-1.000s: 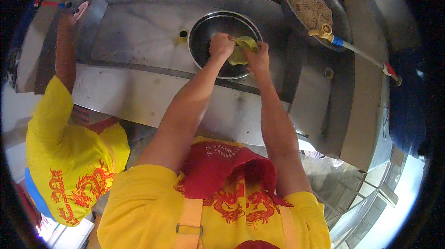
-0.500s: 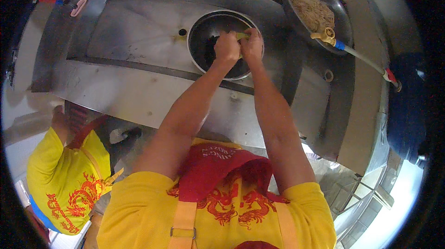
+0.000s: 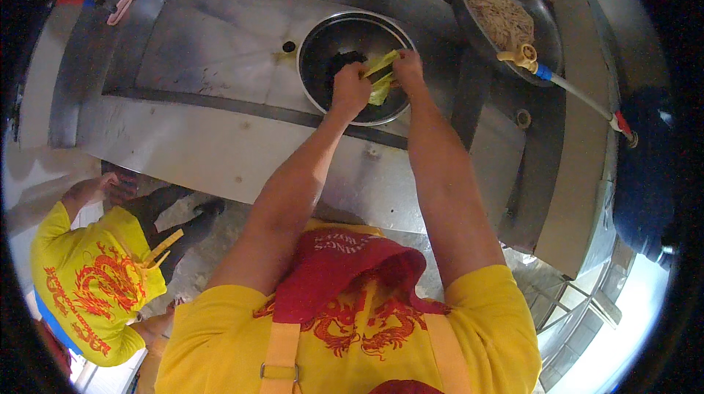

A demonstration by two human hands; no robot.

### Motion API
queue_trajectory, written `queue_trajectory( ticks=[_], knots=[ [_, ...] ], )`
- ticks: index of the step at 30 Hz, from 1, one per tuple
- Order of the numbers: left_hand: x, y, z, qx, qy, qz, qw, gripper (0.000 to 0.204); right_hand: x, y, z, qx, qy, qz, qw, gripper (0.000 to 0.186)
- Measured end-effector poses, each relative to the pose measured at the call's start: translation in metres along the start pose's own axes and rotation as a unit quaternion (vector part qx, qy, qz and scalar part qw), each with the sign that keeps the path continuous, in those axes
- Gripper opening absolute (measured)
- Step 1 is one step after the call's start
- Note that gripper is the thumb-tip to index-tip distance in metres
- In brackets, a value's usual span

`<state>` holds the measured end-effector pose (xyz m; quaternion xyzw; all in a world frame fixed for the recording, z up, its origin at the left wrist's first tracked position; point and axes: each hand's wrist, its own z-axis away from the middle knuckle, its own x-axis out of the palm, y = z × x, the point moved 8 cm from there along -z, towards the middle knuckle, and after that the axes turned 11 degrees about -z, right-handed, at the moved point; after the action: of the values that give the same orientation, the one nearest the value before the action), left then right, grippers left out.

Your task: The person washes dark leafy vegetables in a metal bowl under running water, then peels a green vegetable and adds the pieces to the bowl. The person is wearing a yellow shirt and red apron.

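A round metal bowl [image 3: 317, 45] with a pale rim stands in the steel sink, and a dark, lumpy clump [image 3: 343, 61] lies inside it on the left. Above the bowl, my hands stretch a thin, crumpled yellow-green packet-like piece [image 3: 380, 92] between them. My left hand [image 3: 352, 92] is closed on its left side, knuckles up. At its upper right end, my right hand [image 3: 408, 69] pinches it. Part of the piece hangs down between my hands. Whether it is a plastic packet or a leaf is unclear.
At the back right, a large metal bowl [image 3: 546, 27] holds pale noodles [image 3: 502, 12]. A brass tap [image 3: 522, 58] on a white hose lies across its edge. The sink's front ledge [image 3: 169, 130] runs before me. Another person in a yellow shirt [image 3: 99, 276] is at the lower left.
My hands have drawn apart and come slightly lower. More of the yellow-green piece shows, hanging between them. The other person has shifted, and a second arm of theirs now shows.
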<state>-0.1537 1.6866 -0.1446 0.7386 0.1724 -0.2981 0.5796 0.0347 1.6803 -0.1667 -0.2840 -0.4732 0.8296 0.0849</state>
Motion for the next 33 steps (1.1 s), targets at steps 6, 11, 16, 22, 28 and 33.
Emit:
queue_trajectory(
  ticks=[6, 11, 16, 22, 28, 33],
  knots=[
    [0.039, 0.037, 0.03, 0.021, -0.022, -0.119, 0.992, 0.042, -0.035, 0.016, 0.012, -0.102, -0.059, 0.047, 0.992, 0.034],
    [0.062, 0.064, 0.027, 0.051, -0.071, -0.149, 0.985, 0.042, -0.056, 0.001, 0.027, -0.282, -0.034, 0.249, 0.926, 0.031],
    [0.08, 0.095, 0.034, 0.114, -0.046, -0.218, 0.968, 0.045, -0.073, 0.008, 0.037, -0.313, -0.065, 0.27, 0.908, 0.029],
    [0.103, 0.089, 0.046, 0.061, -0.04, -0.245, 0.967, 0.035, -0.086, 0.016, 0.047, -0.272, -0.025, 0.216, 0.937, 0.023],
    [0.089, 0.078, 0.034, 0.191, 0.067, -0.151, 0.967, 0.012, -0.09, 0.056, 0.033, -0.257, -0.06, 0.264, 0.928, 0.031],
    [0.112, 0.032, 0.015, 0.04, -0.084, 0.027, 0.995, 0.01, -0.095, 0.088, 0.02, -0.11, 0.016, 0.229, 0.967, 0.037]
  ],
)
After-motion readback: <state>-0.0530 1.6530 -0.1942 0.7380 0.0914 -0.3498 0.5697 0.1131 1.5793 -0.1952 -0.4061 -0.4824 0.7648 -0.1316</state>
